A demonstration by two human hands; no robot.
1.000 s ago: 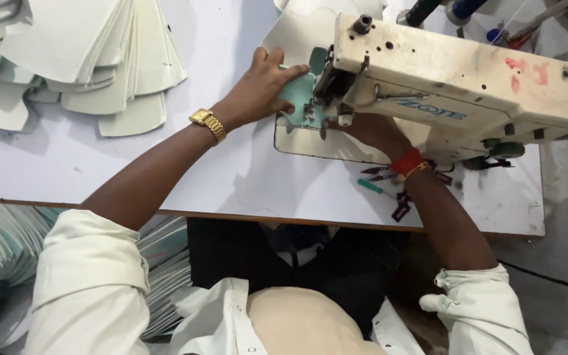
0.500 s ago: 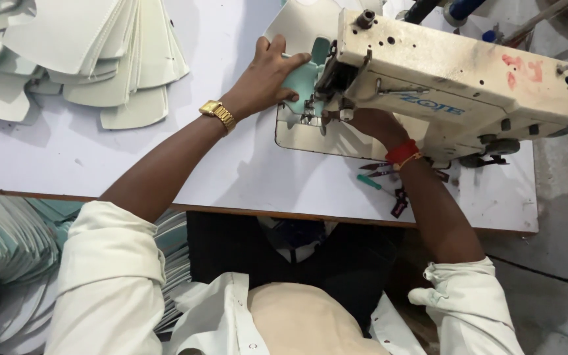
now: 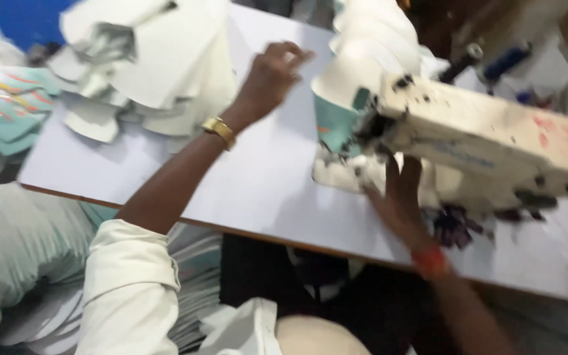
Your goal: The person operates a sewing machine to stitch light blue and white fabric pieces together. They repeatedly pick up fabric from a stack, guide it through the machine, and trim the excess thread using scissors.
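The view is motion-blurred. My left hand point(image 3: 269, 75) is lifted over the white table point(image 3: 251, 184), between a heap of white cut fabric pieces point(image 3: 159, 59) and the sewing machine point(image 3: 494, 138). Its fingers are loosely curled, and the blur hides whether anything is in them. My right hand point(image 3: 399, 197) lies under the machine's arm, fingers spread and pointing away from me on the machine bed. A teal and white fabric piece point(image 3: 336, 118) stands bunched up by the needle end, just left of that hand.
More white pieces are piled behind the machine head point(image 3: 376, 46). Folded pale and teal cloth point(image 3: 8, 112) lies at the left, off the table. Dark small items point(image 3: 455, 227) sit near the table's front edge point(image 3: 231, 227), under the machine.
My left hand has left the teal piece at the needle and swung up and to the left, toward the heap of white pieces. The camera has dropped closer and tilted. My right hand stays under the machine.
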